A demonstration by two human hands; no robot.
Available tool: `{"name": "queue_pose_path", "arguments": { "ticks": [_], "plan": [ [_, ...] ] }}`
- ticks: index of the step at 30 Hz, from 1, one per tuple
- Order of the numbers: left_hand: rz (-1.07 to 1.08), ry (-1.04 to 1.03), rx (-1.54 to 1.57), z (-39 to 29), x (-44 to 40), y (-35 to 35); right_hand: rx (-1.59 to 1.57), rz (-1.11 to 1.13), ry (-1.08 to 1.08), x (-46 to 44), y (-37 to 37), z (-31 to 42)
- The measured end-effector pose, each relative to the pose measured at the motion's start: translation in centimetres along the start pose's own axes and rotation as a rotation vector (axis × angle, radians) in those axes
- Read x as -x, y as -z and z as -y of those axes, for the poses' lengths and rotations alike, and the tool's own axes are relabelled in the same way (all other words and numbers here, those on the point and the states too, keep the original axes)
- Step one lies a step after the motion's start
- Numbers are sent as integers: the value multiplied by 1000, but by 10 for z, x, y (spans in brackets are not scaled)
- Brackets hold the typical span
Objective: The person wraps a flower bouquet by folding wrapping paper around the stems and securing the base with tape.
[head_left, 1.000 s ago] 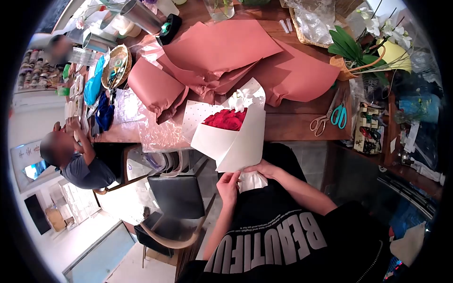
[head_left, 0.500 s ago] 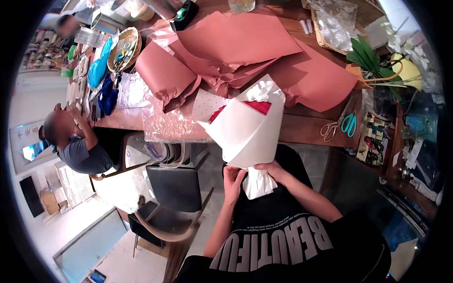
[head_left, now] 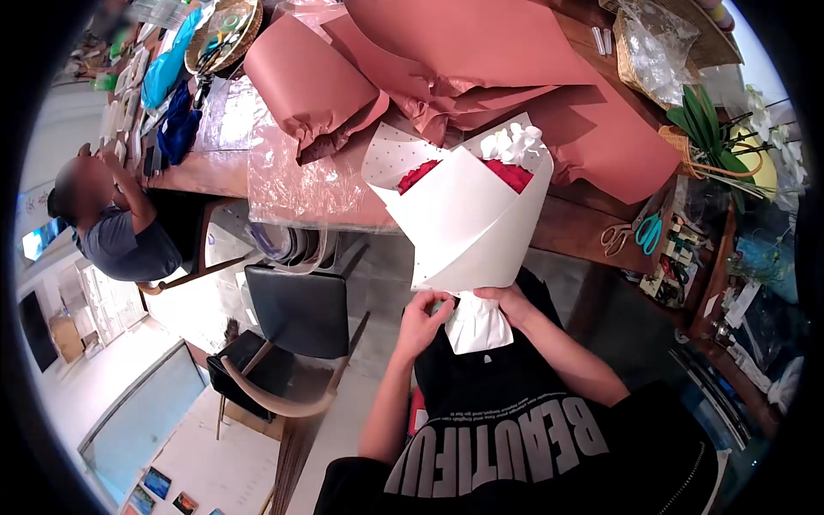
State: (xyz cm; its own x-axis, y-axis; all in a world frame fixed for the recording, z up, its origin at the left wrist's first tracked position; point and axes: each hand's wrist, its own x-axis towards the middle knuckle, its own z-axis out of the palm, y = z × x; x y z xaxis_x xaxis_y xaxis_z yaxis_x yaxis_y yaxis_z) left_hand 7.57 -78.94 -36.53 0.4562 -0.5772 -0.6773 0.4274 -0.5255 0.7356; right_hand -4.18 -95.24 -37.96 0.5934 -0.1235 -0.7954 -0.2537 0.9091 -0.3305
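Note:
A bouquet in white wrapping paper (head_left: 468, 223) stands upright in front of me at the table's near edge. Red flowers (head_left: 508, 174) and white orchid-like flowers (head_left: 512, 144) show at its top, beside a dotted paper flap (head_left: 390, 163). My right hand (head_left: 508, 304) is closed round the narrow neck, just above the gathered white paper tail (head_left: 479, 328). On the neck's other side, my left hand (head_left: 421, 323) has its fingers pinched together. Something small, greenish and dark shows at those fingertips, too little of it to name.
Large dusty-red paper sheets (head_left: 481, 43) cover much of the table behind the bouquet. Scissors (head_left: 649, 232) lie at the right, near a basket plant (head_left: 699, 129). A black chair (head_left: 296, 313) stands left of me; another person (head_left: 129, 223) sits farther left.
The bouquet has turned and leaned so that more red and white flowers show. My left hand has shifted slightly along the neck, and the camera view has swung a little.

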Motion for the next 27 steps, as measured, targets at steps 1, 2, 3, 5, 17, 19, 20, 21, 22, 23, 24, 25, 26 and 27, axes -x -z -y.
{"name": "queue_pose_path", "arguments": {
  "ticks": [1, 2, 3, 5, 17, 19, 20, 21, 22, 23, 24, 25, 26, 27],
  "plan": [
    [-7, 32, -240, -16, 8, 2, 4, -27, 11, 0, -2, 0],
    [-8, 33, -237, -25, 13, -1, 6, -28, 9, 0, -4, -1],
    [-90, 1, -261, -34, 17, -5, 36, -20, 30, 0, -6, -2],
    [-187, 30, -240, -43, 21, -10, 66, -15, 57, -2, -8, -5],
    [39, -397, -456, -70, 62, -16, 207, 65, 248, 29, -26, -8],
    [77, -423, -361, -82, 86, -7, 342, 98, 343, 49, -40, -6],
    [60, -408, -305, -79, 100, -3, 402, 130, 358, 64, -50, 0],
    [56, -449, -330, -88, 115, 2, 401, 176, 421, 75, -60, 3],
    [47, -494, -357, -98, 128, 5, 401, 228, 488, 85, -70, 8],
    [-35, -656, -402, -101, 136, 9, 480, 263, 544, 97, -81, 18],
    [-56, -704, -413, -111, 142, 12, 562, 300, 610, 106, -93, 31],
    [-218, -855, -551, -124, 151, 14, 472, 404, 668, 113, -105, 42],
    [-392, -994, -683, -134, 152, 16, 491, 440, 714, 111, -115, 56],
    [-556, -1163, -717, -151, 153, 18, 496, 474, 726, 111, -129, 72]
  ]
}}
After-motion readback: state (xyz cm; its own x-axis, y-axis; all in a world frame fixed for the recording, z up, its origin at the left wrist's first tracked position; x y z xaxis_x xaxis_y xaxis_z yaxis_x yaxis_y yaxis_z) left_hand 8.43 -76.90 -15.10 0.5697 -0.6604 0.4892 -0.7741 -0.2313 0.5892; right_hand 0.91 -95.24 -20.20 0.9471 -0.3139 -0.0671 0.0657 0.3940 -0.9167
